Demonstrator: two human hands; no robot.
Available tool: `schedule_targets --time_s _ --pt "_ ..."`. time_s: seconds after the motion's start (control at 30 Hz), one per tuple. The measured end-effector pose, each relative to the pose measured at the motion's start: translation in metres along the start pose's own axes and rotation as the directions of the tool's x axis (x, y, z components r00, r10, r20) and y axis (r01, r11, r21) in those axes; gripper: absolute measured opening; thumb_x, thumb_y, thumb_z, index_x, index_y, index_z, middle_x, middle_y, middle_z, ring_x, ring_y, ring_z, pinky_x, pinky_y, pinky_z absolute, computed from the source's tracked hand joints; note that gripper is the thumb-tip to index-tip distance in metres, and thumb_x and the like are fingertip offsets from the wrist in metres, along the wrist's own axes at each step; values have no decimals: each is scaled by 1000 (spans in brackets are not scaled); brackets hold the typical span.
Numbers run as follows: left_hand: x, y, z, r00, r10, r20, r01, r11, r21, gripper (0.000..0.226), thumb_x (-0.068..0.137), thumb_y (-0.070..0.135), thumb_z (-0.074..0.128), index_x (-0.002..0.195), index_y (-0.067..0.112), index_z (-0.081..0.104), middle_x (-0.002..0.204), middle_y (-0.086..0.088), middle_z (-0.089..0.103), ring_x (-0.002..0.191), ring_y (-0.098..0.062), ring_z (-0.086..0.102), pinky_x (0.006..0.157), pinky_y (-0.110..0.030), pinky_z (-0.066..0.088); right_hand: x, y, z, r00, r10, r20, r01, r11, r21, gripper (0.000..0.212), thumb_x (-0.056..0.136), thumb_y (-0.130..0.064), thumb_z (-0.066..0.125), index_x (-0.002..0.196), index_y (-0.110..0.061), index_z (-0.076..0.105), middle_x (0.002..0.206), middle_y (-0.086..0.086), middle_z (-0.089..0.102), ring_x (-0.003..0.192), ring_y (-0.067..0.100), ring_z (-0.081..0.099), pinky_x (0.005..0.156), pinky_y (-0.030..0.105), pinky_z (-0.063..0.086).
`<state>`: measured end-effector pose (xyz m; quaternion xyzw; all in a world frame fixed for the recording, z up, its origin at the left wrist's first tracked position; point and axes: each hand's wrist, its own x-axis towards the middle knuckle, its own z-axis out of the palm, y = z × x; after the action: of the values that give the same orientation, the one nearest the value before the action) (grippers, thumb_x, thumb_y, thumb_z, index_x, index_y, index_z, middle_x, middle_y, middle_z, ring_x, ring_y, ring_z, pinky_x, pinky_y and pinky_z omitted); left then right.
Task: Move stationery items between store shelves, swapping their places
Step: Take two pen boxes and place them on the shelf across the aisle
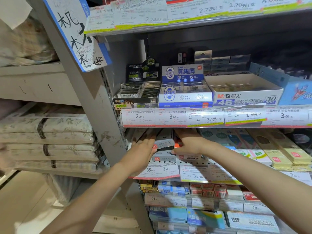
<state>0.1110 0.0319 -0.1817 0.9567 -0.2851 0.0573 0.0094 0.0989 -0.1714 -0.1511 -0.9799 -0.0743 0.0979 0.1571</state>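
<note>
Both forearms reach in; the left hand [143, 147] and right hand [189, 144] clamp a grey box [164, 144] with fingers on its ends, above the shelf [194, 163]. It looks light, stiff; gripping the ends suits it.

A grey metal shelving unit [202, 127] fills the right of the view, its tiers edged with rows of price labels [214, 117] and its slotted upright [94, 92] marked with scuffs. A handwritten paper sign [76, 32] edged in blue tape is fixed to that upright. To the left, pale shelves [40, 85] are stacked with folded, floral-patterned bedding [49, 141] bound with dark straps, and a light floor [25, 208] is seen below.
</note>
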Motion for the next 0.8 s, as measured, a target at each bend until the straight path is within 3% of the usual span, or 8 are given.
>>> schedule_targets --time_s 0.17,0.27,0.4,0.47,0.6,0.67,0.73,0.8 --pt "0 0 -2 1000 -3 6 4 1000 -23 27 100 31 29 111 10 42 108 -13 56 97 -30 51 85 -40 39 -5 4 -4 999 13 42 -11 998 -54 40 81 -44 60 110 -17 53 99 13 62 87 26 60 75 35 51" --pt "-1 0 -2 1000 -6 14 6 1000 -22 26 100 32 29 111 12 42 108 -12 56 96 -29 51 84 -39 38 -2 9 -2 1000 0 9 0 999 -45 60 77 -44 61 126 -14 46 111 13 63 94 30 60 81 40 54" --pt "0 -1 -1 1000 5 24 -4 1000 -28 26 98 34 32 112 14 42 108 -11 56 98 -29 51 86 -40 39 -6 8 -6 999 -21 33 22 999 -26 58 77 -50 64 121 -19 43 80 -3 52 82 23 53 62 28 41" --pt "0 -1 0 999 6 36 -4 999 -40 26 97 36 35 111 15 42 107 -9 55 99 -28 50 88 -40 39 -9 4 -7 999 -51 -7 52 999 12 74 75 -55 64 135 -22 36 94 -8 54 87 17 53 67 24 40" --pt "0 0 1 1000 13 21 -12 1000 -28 26 97 35 37 114 15 42 109 -9 55 100 -28 51 89 -42 40 -6 -1 -2 999 -15 -34 14 1000 -26 57 84 -55 53 121 -13 43 70 -4 45 63 10 45 54 16 34" --pt "-1 1 0 1000 12 21 -12 1000 -27 27 97 32 36 117 15 43 110 -9 55 102 -28 51 91 -43 39 -5 -1 0 997 -35 -65 30 997 -73 47 84 -51 56 116 -20 41 79 -3 48 80 19 49 63 16 38" --pt "-1 1 0 1000 10 21 -9 999 -31 32 98 30 34 125 15 42 112 -8 54 104 -28 51 94 -43 39 0 3 6 988 -94 -120 76 986 -146 60 78 -53 59 123 -17 44 117 8 55 113 28 47 92 33 43" --pt "-1 -1 0 1000 11 12 -10 998 -59 35 97 32 36 128 16 41 114 -8 55 107 -28 52 94 -42 40 3 5 9 982 -114 -153 91 984 -151 65 74 -54 60 124 -15 46 125 10 52 119 30 44 96 37 41"
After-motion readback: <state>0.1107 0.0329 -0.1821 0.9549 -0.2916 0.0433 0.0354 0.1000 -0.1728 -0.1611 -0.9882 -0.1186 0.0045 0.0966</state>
